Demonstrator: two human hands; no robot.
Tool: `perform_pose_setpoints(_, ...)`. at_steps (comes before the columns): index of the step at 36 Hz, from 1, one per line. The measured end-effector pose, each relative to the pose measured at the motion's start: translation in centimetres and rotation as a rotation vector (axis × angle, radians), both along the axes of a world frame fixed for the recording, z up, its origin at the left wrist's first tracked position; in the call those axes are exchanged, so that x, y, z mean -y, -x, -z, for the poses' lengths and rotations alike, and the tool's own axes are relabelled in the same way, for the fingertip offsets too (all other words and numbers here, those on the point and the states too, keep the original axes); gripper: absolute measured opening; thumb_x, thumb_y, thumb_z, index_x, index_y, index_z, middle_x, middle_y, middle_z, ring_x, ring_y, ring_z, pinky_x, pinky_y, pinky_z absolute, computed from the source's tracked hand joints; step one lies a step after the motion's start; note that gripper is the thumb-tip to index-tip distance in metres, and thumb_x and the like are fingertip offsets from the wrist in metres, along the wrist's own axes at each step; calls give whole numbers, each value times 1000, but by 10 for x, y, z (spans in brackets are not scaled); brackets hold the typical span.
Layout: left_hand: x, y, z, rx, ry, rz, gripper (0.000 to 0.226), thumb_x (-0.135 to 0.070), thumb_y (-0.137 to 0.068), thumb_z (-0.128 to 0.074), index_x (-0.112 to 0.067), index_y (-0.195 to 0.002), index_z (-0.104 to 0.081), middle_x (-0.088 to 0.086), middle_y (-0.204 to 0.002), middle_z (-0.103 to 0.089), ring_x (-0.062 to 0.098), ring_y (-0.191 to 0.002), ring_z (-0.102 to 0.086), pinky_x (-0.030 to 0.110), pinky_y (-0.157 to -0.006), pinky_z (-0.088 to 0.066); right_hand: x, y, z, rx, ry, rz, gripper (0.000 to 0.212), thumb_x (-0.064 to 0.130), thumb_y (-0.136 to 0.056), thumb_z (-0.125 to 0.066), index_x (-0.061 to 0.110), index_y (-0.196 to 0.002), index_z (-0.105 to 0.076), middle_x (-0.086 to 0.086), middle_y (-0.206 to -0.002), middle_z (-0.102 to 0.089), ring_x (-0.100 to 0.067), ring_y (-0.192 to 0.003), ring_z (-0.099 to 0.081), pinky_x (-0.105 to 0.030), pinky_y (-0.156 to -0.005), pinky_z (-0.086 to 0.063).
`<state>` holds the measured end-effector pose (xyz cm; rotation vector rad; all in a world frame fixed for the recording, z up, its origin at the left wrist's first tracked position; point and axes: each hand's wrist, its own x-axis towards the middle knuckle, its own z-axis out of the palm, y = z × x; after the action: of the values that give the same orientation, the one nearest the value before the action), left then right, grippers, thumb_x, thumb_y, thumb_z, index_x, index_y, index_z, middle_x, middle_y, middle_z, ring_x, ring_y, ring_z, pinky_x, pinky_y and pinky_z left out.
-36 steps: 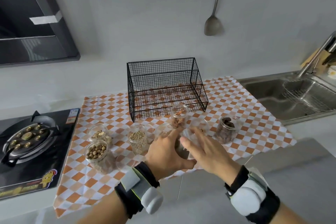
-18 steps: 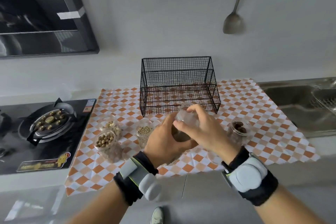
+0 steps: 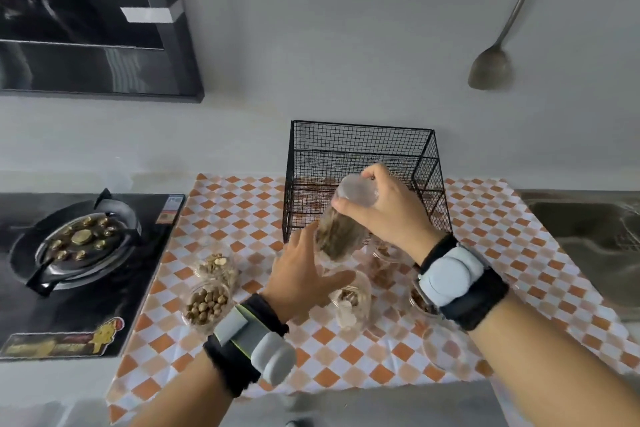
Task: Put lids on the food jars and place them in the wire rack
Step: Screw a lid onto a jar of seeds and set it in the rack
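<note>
In front of the wire rack [image 3: 363, 163], the right hand [image 3: 388, 215] grips the lidded jar [image 3: 341, 229] by its top, while the left hand [image 3: 304, 279], fingers relaxed, touches its side.

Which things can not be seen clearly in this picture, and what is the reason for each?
Head view only:
- Held jar: motion blur hides its contents and whether the lid under the right hand is fully on.
- Left hand: whether it touches the jar is unclear.
- Jars behind the right wrist: mostly covered by the arm.
- Sink: cut off by the right edge.
- Wire rack floor: partly hidden by the jar and hand.
</note>
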<state>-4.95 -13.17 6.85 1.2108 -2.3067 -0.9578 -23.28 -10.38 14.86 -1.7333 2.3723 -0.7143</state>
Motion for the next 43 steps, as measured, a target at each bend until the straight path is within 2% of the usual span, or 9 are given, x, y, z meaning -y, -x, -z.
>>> perform_pose_setpoints(6,43,-11,18,61,-40,-6,104,-66,-77,-75,-27,-157,-21,0,-148,-41,19,-128,-48,44,-108,-46,62,-7,15,-9,-21,18,70,75,-79,-66,26,-124,-46,10,-110,-55,-17,-94,-59,-37,-76,-57)
perform_pose_setpoints(10,51,-14,25,116,-20,11,101,-69,-80,-70,-27,-157,-21,-3,-154,-35,19,-136,-41,41,-113,-37,86,-6,29,-26,-32,22,72,75,-78,-67,25,-125,-45,6,-122,-59,-16,-96,-58,-33,-73,-51)
perform_pose_setpoints(17,66,-22,48,184,-64,30,102,-73,-82,-62,-26,-160,-16,-5,-159,-28,19,-144,-34,45,-119,-31,132,-14,55,-79,-11,49,68,71,-79,-69,23,-121,-45,3,-117,-61,-18,-86,-58,-29,-63,-44)
perform_pose_setpoints(21,71,-22,55,208,-102,33,106,-84,-73,-45,-28,-158,-16,-7,-156,-31,17,-142,-37,46,-120,-28,150,-18,65,-73,-26,49,70,71,-80,-69,22,-124,-45,3,-118,-60,-20,-92,-62,-32,-65,-52)
perform_pose_setpoints(26,76,-20,56,217,-132,47,99,-74,-83,-58,-26,-159,-16,-6,-158,-30,19,-143,-36,46,-120,-25,165,-20,76,-100,-67,37,72,73,-79,-68,22,-125,-45,2,-121,-60,-19,-91,-61,-31,-65,-50)
perform_pose_setpoints(32,83,-18,55,234,-152,47,97,-68,-86,-62,-24,-160,-18,-4,-160,-28,20,-146,-33,45,-121,-25,176,-19,91,-143,-126,15,74,71,-80,-69,20,-126,-43,-1,-125,-60,-25,-96,-65,-30,-65,-43)
perform_pose_setpoints(36,86,-17,58,235,-163,44,95,-67,-86,-63,-25,-159,-20,-5,-158,-30,19,-144,-34,44,-120,-26,181,-18,101,-142,-159,11,74,71,-80,-69,21,-127,-42,-3,-128,-59,-27,-100,-66,-36,-70,-52)
perform_pose_setpoints(40,88,-16,59,230,-179,35,93,-65,-85,-65,-25,-157,-22,-5,-153,-34,19,-141,-35,43,-118,-27,183,-19,109,-141,-198,10,71,70,-80,-69,23,-125,-42,-1,-128,-57,-25,-96,-66,-32,-66,-45)
perform_pose_setpoints(43,90,-15,60,236,-189,38,92,-65,-85,-66,-24,-156,-23,-4,-151,-35,20,-139,-37,42,-116,-28,184,-18,116,-141,-219,7,72,69,-79,-70,23,-126,-42,-2,-129,-57,-27,-97,-67,-34,-68,-50)
